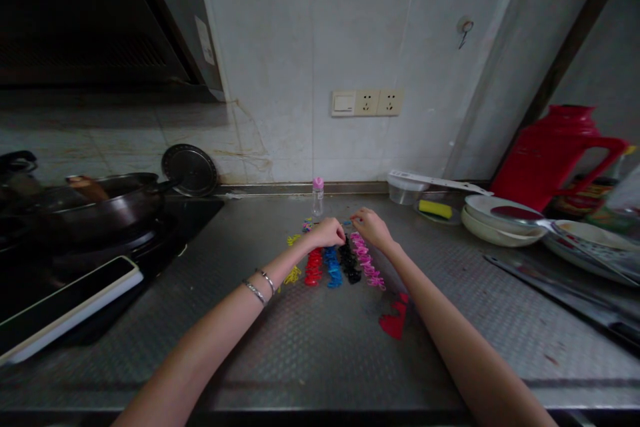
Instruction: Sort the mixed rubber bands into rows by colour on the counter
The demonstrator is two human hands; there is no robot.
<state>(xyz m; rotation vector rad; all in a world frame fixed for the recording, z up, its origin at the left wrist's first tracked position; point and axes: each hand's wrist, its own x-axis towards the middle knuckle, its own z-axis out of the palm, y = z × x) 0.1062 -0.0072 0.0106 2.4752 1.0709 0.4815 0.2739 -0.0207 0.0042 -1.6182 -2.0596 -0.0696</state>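
Observation:
Small looped bands, which look like hair ties, lie in rows by colour on the metal counter: yellow (293, 274), red (313, 268), blue (333, 270), black (351, 263) and pink (369, 261). My left hand (329, 232) is closed over the far ends of the blue and black rows; its fingertips are mostly hidden. Beyond the pink row, my right hand (373, 227) has its fingers pinched together, with a bit of blue close to the tips. Whatever either hand holds is too small to make out. A clear little bottle (318, 201) with a pink cap stands behind mixed-colour bands (307, 223).
On the right are a yellow sponge (435, 209), white bowls (500, 230), a knife (555, 290) and a red thermos (555, 157). A red heart-shaped piece (395, 317) lies near my right forearm. A pan (100, 210) and a white-edged phone-like slab (75, 310) are on the left.

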